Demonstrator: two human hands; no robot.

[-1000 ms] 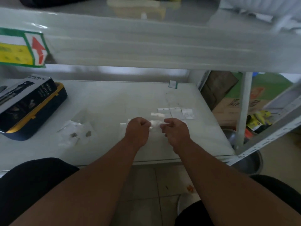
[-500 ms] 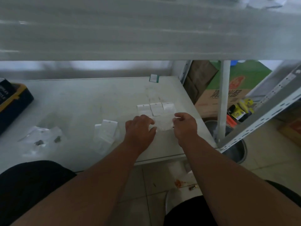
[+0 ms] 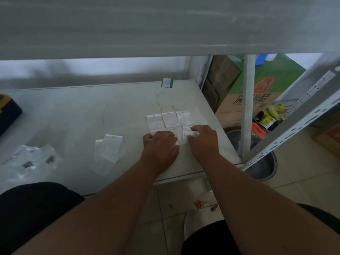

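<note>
As I look down from the head view, job in hand: laying small clear bags out flat in rows on the counter [image 3: 77,115].
Done: row of three bags [image 3: 170,119] lies side by side, edges touching, toward the counter's right end.
In hand: small clear bag [image 3: 181,138], on the counter just in front of that row and between my two hands. Whether its far edge touches or overlaps the row, I cannot tell.
Left hand [image 3: 160,144]: palm down, fingers fairly straight, pressing the bag's left part.
Right hand [image 3: 202,138]: thumb and forefinger curled, pinching the bag's rumpled right edge.
Left to do: by my reckoning, smooth this one and let go, which would start a second row. The stack of empty bags [image 3: 108,153] to my left and the bags with metal bits [image 3: 36,161] farther left look unhandled.
Long axis: the row's bags run front to back. Mine seems to match, though my hands hide most of it.
Pointing: the row's white header ends lie away from me. I judge mine points the same way, but I'm not sure.
</note>
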